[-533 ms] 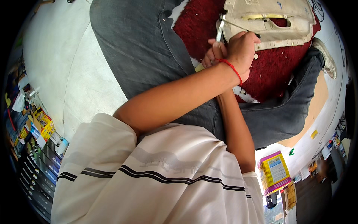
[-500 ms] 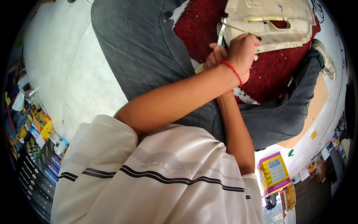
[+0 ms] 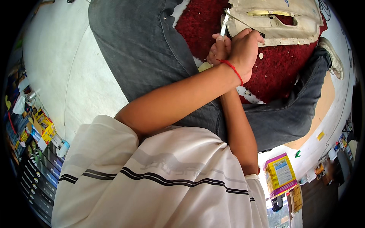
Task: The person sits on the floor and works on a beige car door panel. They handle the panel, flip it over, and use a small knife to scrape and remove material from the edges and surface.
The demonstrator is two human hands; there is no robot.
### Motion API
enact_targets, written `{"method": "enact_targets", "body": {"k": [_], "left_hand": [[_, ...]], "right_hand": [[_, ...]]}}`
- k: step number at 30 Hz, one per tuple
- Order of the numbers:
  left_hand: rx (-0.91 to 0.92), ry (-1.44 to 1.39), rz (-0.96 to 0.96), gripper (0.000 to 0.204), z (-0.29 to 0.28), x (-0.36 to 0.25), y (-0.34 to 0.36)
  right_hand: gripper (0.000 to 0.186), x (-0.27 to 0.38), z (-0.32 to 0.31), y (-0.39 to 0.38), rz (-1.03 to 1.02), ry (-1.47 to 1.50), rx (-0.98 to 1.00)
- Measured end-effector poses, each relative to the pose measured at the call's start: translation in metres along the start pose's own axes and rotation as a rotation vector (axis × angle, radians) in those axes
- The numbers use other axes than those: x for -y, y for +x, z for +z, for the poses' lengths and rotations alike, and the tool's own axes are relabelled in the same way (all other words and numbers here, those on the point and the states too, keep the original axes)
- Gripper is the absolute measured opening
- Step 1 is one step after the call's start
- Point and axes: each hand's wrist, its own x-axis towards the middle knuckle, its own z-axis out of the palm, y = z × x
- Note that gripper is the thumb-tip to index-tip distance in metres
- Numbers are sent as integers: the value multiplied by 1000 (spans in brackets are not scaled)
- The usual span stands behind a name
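My forearms cross near the wrists. My left hand (image 3: 245, 49), its wrist ringed by a red cord, is closed by the lower left edge of a beige moulded panel (image 3: 296, 33) with an oval opening. A thin dark rod (image 3: 243, 22) runs to its fingers, ending in a black tip; whether the hand grips the rod or the panel edge is hidden. Partly behind it, my right hand (image 3: 219, 48) is closed around a slim silver tool (image 3: 224, 26) pointing up along the panel's left side. The tool's upper end meets the rod's far end; its kind is unclear.
Beneath the panel lies a dark red shaggy rug (image 3: 275, 74) strewn with pale scraps. My grey-trousered legs (image 3: 144, 57) frame it. Black boxes (image 3: 40, 174) and small packages stand at the left; a yellow and purple pack (image 3: 280, 174) is at the lower right.
Both hands have shifted slightly up and away from me with the silver tool. The panel sits a little higher in view.
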Motion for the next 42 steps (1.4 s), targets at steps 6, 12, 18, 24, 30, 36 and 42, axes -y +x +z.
{"method": "enact_targets", "body": {"k": [6, 12, 18, 24, 30, 36, 42], "left_hand": [[94, -53, -140, 24, 2, -1, 5], [42, 23, -148, 27, 2, -7, 2], [80, -24, -94, 24, -3, -5, -1], [13, -44, -225, 20, 4, -12, 1], [187, 42, -147, 18, 1, 0, -3], [291, 14, -111, 20, 5, -11, -10], [398, 13, 350, 29, -19, -39, -23]], "right_hand": [[25, -18, -32, -16, -141, 84, 69], [22, -31, -41, -12, -422, -349, 4], [24, -6, -25, 7, -316, -307, -17], [28, -30, -41, -12, -302, -221, 52], [26, -2, 7, -11, -79, -26, 14], [21, -22, 7, -21, -96, -186, -154], [20, 15, -50, -77, -184, -259, -43]]}}
